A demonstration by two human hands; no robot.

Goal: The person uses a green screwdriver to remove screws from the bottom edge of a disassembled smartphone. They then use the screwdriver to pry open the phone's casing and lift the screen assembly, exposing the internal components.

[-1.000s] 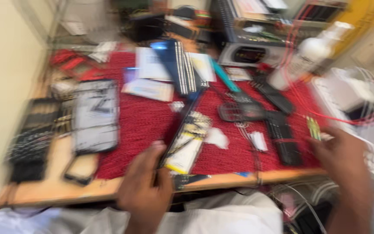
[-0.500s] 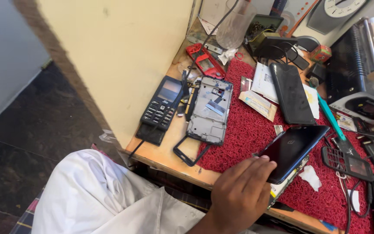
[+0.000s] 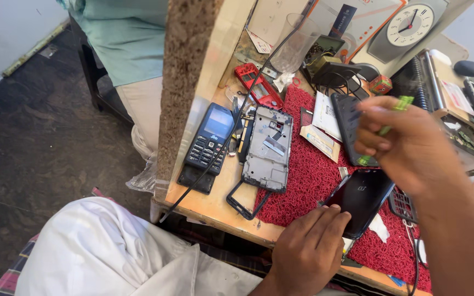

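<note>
Hands at a phone-repair bench (image 3: 209, 205).
Left hand (image 3: 305, 249) lay flat, fingers pressed on black smartphone (image 3: 364, 196); right hand (image 3: 404, 143) pinched green tool (image 3: 386, 127) above red mat (image 3: 308, 181).

Bare bench edge (image 3: 209, 205) beside keypad phone (image 3: 210, 138)

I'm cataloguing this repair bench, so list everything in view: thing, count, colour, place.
Black glossy smartphone: 1, black, front of red mat, under left fingertips.
Green thin tool: 1, green, in right hand.
Red loop-pile mat: 1, red, on wooden bench.
Grey bare phone frame: 1, grey, mat's left edge.
Dark blue keypad phone: 1, beside the frame.
Red phone housing: 1, red, further back.
Round white clock: 1, white, at the back.
Clear drinking glass: 1, clear, at the back.
Left hand: on smartphone.
Right hand: raised above the mat.
</note>
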